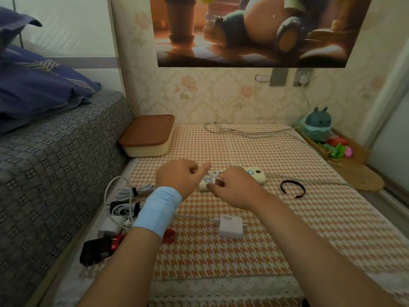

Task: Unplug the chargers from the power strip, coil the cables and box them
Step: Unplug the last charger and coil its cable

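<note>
Two hands of mine, left hand (177,176) and right hand (234,187), pinch a thin white cable (218,178) over the cream plastic power strip (256,175); a white 90W charger brick (230,226) lies nearby.

There is one view only, from a wide-angle camera on the person's head, looking forward and down along both forearms. It sits close over the counter (254,258), whose checked cloth fills the lower middle. The left hand (179,177) and right hand (234,187) lie near the centre. The far wall with its poster (254,29) closes the top, a bed (55,156) runs down the left edge, and straight lines bend toward the borders.
</note>
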